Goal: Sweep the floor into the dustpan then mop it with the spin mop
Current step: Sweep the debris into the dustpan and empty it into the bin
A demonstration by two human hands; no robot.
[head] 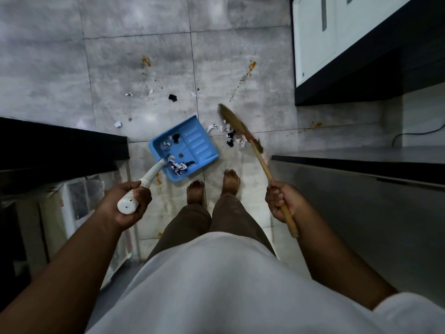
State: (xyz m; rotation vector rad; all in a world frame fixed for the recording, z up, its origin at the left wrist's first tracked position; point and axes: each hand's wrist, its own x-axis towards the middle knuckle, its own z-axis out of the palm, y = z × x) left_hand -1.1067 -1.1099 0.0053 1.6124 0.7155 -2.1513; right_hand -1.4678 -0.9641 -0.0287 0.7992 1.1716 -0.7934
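A blue dustpan (192, 138) lies on the grey tiled floor with paper scraps in its near corner. My left hand (125, 204) grips its white handle (149, 179). My right hand (280, 201) grips the wooden stick of a broom (258, 155), whose blurred brown bristles (234, 121) touch a small pile of black and white scraps (232, 137) just right of the dustpan. More scraps (173, 97) lie scattered on the tile beyond the pan.
Orange stains (251, 67) mark the floor ahead and beside my bare feet (231, 180). A dark counter (62, 143) stands at left, another counter (361, 165) at right, and white cabinets (337, 44) at far right. A black cable (419, 133) runs along the right wall.
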